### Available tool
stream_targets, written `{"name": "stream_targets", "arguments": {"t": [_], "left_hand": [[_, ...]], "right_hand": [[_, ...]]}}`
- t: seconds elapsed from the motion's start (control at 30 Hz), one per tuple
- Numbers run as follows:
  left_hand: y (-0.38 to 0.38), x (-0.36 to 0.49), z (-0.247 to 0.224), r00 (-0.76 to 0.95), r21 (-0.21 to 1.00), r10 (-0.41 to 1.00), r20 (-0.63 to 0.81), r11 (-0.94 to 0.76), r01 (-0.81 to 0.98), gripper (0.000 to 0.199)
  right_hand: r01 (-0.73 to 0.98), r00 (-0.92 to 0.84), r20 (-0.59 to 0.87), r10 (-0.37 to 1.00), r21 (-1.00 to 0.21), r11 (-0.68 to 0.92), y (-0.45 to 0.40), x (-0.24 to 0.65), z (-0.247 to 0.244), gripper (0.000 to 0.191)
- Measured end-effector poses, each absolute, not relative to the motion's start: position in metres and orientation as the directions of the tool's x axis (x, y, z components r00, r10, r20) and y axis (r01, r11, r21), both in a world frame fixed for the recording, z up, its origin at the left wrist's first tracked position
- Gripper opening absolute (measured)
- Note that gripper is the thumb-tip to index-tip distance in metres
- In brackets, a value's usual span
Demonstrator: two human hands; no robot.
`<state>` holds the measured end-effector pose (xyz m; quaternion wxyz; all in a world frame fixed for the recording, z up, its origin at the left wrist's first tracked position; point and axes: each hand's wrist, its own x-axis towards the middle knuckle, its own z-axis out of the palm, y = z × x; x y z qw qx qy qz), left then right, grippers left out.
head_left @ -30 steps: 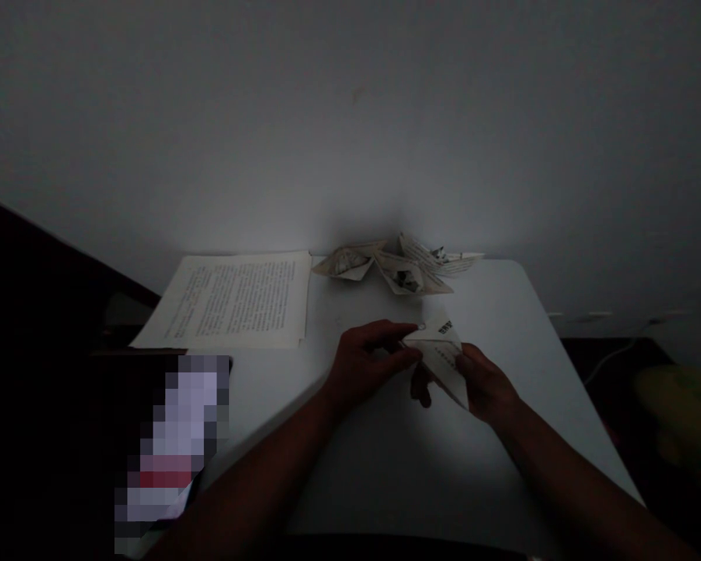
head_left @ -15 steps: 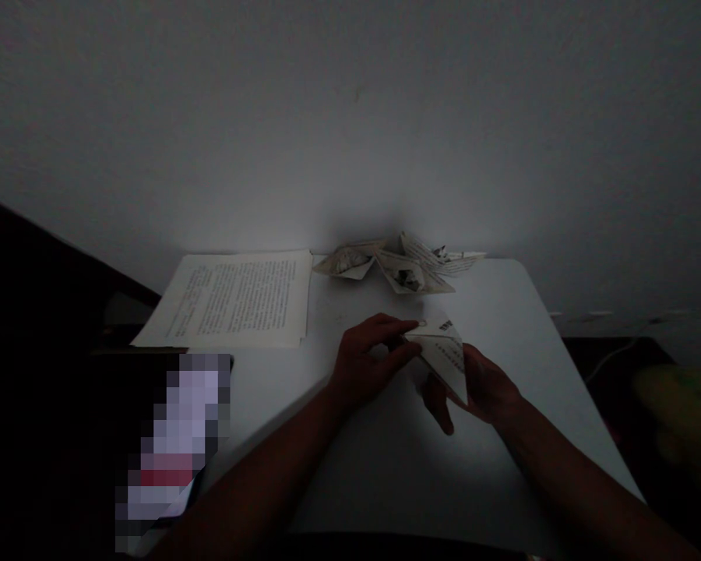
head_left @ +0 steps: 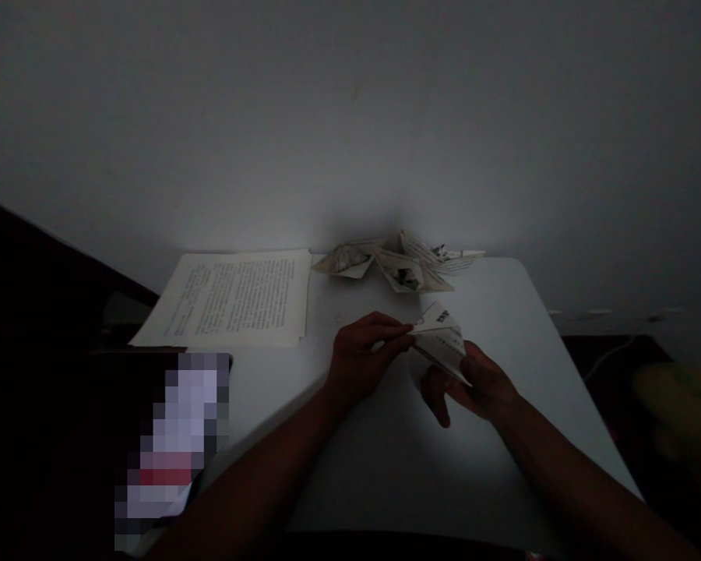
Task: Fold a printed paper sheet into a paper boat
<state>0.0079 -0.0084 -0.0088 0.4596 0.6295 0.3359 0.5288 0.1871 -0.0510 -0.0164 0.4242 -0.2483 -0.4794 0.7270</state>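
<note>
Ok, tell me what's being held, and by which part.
A folded paper: the left fingers pinch its left corner; the right fingers hold its lower right corner.

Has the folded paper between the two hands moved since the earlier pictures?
Yes: the folded paper has shifted slightly, its lower corner now higher in the view, closer to the paper boats, which stay put on the table.

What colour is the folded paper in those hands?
The folded paper is whitish with dark print; the head view shows it.
</note>
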Motion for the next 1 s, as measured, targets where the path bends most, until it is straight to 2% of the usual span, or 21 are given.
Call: {"name": "stream_targets", "arguments": {"t": [0.17,0.33,0.43,0.7,0.83,1.0], "left_hand": [[-0.008,0.008,-0.007,0.238,0.947,0.918,0.318,-0.317,-0.044,0.016],[-0.01,0.008,-0.009,0.324,0.937,0.885,0.333,-0.348,-0.012,0.036],[-0.01,0.007,-0.01,0.38,0.924,0.855,0.354,-0.382,-0.001,0.041],[-0.011,0.008,-0.009,0.462,0.934,0.847,0.261,-0.344,0.102,0.071],[-0.011,0.008,-0.009,0.472,0.947,0.857,0.208,-0.297,0.12,0.081],[-0.01,0.009,-0.009,0.499,0.952,0.839,0.218,-0.295,0.079,0.092]], "right_hand": [[-0.402,-0.522,0.056,0.851,-0.896,-0.187,-0.05,0.187,-0.018,0.06],[-0.389,-0.513,0.042,0.857,-0.901,-0.189,-0.051,0.187,-0.017,0.057],[-0.366,-0.523,0.026,0.852,-0.91,-0.197,-0.052,0.187,-0.017,0.06],[-0.266,-0.478,-0.07,0.875,-0.938,-0.22,-0.054,0.192,-0.019,0.064],[-0.275,-0.462,-0.031,0.886,-0.945,-0.176,-0.054,0.193,-0.025,0.061],[-0.276,-0.478,-0.02,0.878,-0.946,-0.172,-0.053,0.195,-0.029,0.061]]}}
